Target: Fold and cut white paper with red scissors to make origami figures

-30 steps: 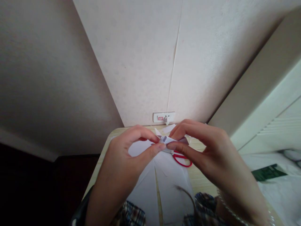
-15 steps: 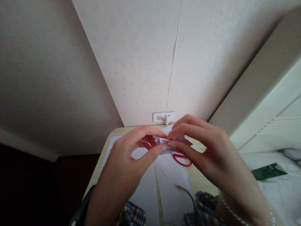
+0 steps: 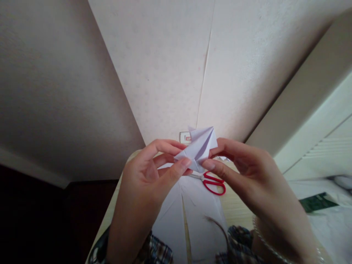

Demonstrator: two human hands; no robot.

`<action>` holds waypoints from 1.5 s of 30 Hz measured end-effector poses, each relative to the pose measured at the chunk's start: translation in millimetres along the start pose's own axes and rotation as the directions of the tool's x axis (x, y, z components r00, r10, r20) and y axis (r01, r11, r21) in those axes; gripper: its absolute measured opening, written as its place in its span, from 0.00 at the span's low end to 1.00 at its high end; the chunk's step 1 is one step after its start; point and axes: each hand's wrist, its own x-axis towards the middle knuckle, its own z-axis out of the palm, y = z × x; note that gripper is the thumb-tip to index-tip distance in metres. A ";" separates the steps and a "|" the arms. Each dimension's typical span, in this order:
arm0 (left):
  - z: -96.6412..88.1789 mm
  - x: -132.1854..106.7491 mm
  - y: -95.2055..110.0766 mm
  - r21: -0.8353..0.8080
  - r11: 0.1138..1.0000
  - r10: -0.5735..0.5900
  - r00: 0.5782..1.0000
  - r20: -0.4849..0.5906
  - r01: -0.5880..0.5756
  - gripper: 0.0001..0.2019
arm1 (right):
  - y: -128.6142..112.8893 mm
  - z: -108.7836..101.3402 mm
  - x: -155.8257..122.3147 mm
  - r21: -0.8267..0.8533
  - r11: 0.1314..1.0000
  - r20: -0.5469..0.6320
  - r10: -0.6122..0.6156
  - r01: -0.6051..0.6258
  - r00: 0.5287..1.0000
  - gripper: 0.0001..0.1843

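Note:
A piece of folded white paper (image 3: 196, 146) with pointed flaps is held up between both hands, above the table. My left hand (image 3: 154, 179) pinches its lower left side, thumb in front and fingers behind. At the lower right edge, my right hand (image 3: 244, 176) grips it between thumb and fingers; those fingertips are partly hidden by the paper. Below lies a pair of scissors (image 3: 213, 183) with red handles, its blades partly covered by the paper and my left fingers. White paper sheets (image 3: 200, 216) rest on the table under my hands.
The light wooden table (image 3: 239, 205) stands against a papered wall (image 3: 162, 91). A wall socket (image 3: 184, 137) sits just behind the folded paper, partly covered. Off to the right are a white panelled cabinet (image 3: 324, 139) and a dark green packet (image 3: 319, 201) on white cloth.
The folded paper has been turned up and now shows its larger face with spread flaps, where before it was seen nearly edge-on. My hands have moved slightly apart, uncovering more of the scissors.

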 end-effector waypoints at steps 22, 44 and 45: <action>2.6 -1.1 1.8 0.126 0.992 -0.005 0.999 -0.040 0.010 0.05 | -1.1 9.9 2.0 -0.038 0.999 -0.060 0.004 -0.006 0.998 0.11; -11.1 -3.8 2.3 0.428 0.896 0.128 0.992 0.011 -0.120 0.04 | 0.7 3.0 -1.9 -0.033 0.999 -0.132 -0.033 0.029 0.991 0.10; -13.4 -2.8 1.6 0.411 0.903 0.123 0.992 0.037 -0.127 0.05 | 0.6 2.7 -2.1 -0.030 0.999 -0.130 -0.033 0.030 0.991 0.10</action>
